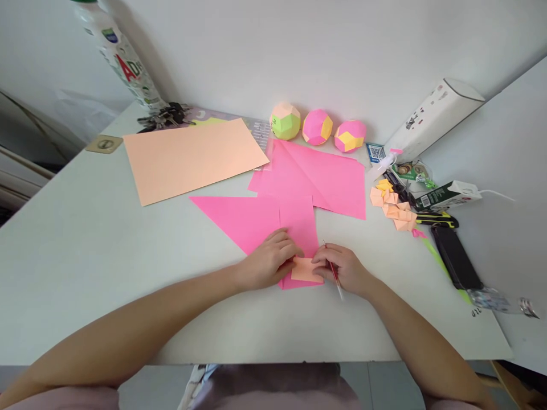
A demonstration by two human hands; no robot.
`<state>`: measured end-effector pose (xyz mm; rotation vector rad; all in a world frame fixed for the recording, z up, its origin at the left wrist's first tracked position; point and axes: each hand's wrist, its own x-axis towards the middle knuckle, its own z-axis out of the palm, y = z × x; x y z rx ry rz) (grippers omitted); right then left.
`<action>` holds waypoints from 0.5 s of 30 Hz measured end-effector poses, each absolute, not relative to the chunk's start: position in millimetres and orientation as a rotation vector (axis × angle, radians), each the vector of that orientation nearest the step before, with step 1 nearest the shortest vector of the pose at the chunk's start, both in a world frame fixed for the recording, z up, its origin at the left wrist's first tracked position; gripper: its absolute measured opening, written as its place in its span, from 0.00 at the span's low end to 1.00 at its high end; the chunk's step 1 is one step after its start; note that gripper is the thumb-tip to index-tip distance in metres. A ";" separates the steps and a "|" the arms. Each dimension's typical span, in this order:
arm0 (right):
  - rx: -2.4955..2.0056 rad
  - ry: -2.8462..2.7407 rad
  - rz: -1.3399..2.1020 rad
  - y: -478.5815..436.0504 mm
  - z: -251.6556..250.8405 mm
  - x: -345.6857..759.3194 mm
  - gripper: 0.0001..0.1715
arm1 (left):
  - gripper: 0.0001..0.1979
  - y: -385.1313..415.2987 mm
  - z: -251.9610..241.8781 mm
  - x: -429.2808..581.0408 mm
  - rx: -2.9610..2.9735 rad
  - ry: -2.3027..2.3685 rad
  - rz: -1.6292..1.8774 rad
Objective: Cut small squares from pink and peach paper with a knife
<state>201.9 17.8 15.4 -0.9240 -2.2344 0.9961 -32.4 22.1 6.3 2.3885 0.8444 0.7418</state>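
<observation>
Left hand (273, 259) and right hand (344, 270) each pinch an end of the orange slip (304, 270) at lower centre, the right also holding a pen (334, 273). Light, even pressure should keep it flat.

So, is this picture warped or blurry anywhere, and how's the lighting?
In the head view, light is soft, with a faint shadow beside the tall bottle; that bottle and the white tube lean outward, probably wide-lens stretch; the left hand, right hand and small orange paper look fairly clear.
</observation>
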 end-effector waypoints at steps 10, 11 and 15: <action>-0.963 -2.224 0.974 17.5 14.6 201.3 0.06 | 0.10 23.3 7.4 -34.0 2.509 0.781 0.593; -0.955 -2.225 0.963 17.5 14.3 201.1 0.05 | 0.10 23.6 7.3 -34.1 2.514 0.768 0.608; -0.968 -2.227 0.951 18.6 15.0 203.3 0.05 | 0.10 24.7 8.2 -35.0 2.523 0.732 0.672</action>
